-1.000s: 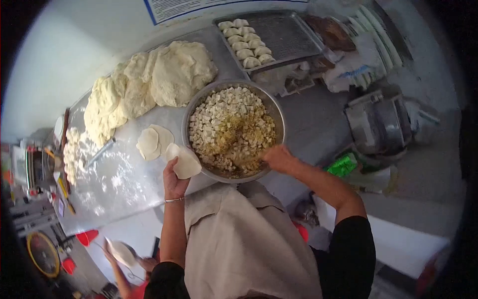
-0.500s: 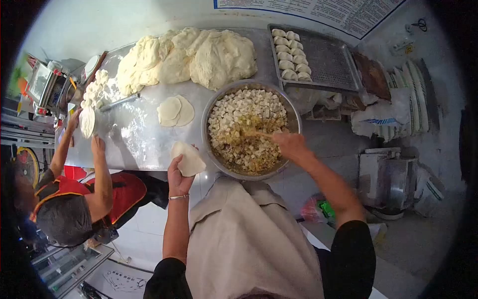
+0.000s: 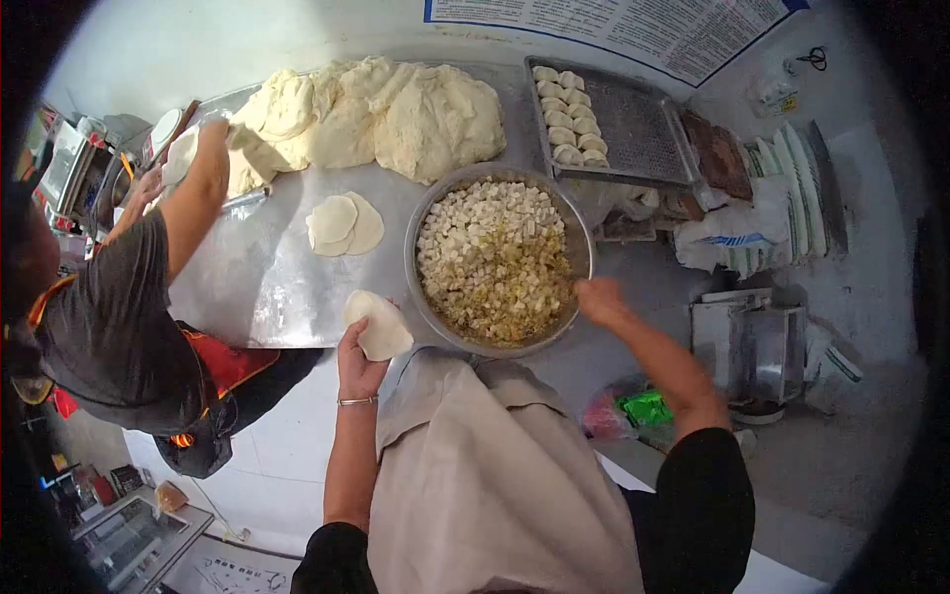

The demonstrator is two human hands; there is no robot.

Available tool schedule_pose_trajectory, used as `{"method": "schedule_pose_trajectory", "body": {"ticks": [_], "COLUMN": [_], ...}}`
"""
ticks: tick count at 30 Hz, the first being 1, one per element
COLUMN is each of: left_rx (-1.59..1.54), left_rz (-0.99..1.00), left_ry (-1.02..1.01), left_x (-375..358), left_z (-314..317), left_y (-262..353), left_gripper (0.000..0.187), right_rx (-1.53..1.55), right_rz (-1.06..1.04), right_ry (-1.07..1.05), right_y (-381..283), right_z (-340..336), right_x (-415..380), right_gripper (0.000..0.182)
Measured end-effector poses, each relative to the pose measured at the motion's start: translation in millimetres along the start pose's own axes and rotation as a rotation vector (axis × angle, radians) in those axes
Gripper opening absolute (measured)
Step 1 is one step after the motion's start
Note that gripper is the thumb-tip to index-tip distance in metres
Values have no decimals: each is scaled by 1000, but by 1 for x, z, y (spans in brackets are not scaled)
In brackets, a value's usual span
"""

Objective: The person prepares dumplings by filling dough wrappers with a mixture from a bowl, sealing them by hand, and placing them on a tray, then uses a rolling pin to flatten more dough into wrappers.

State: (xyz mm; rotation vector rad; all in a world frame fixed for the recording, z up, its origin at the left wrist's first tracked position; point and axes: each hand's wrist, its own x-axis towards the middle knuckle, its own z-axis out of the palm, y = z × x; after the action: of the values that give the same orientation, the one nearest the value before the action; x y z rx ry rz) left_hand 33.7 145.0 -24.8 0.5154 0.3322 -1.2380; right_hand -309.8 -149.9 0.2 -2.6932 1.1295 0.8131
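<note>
A round dough wrapper (image 3: 380, 328) lies on my left hand (image 3: 362, 358), held at the near side of the large metal bowl (image 3: 416, 289). Diced pale filling (image 3: 495, 252) with yellow-green bits fills the bowl. At the bowl's right rim is my right hand (image 3: 600, 300), its fingers closed; whatever it holds is too small or hidden to make out. Two flat wrappers (image 3: 341, 224) overlap on the steel table (image 3: 282, 287), left of the bowl. Behind them rests a big mass of dough (image 3: 386, 114).
A metal tray (image 3: 643, 129) with rows of folded dumplings (image 3: 569, 117) stands at the back right. At the left, a co-worker (image 3: 124, 317) leans over the table, holding a pale flat piece (image 3: 180, 156). White sacks (image 3: 792, 188) are at the right.
My right hand has moved from over the filling to the bowl's right rim. The co-worker has leaned further over the table, an arm reaching towards the dough. My left hand still holds the wrapper.
</note>
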Motion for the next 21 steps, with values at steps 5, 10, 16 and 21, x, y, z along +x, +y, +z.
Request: {"method": "schedule_pose_trajectory", "body": {"ticks": [5, 10, 16, 21], "left_rx": [27, 70, 83, 97], "left_rz": [-57, -83, -123, -171], "left_ry": [-26, 20, 33, 9], "left_x": [10, 12, 13, 8], "left_z": [-4, 10, -13, -11], "left_y": [1, -1, -9, -10], "left_gripper": [55, 47, 49, 47], "right_rx": [136, -143, 688, 648], "right_rz": [-44, -54, -45, -16], "right_ry": [28, -107, -360, -52], "right_y": [-24, 3, -35, -21], "right_z": [-38, -41, 62, 17], "right_x": [-14, -19, 13, -5], "right_gripper": [20, 20, 32, 27]}}
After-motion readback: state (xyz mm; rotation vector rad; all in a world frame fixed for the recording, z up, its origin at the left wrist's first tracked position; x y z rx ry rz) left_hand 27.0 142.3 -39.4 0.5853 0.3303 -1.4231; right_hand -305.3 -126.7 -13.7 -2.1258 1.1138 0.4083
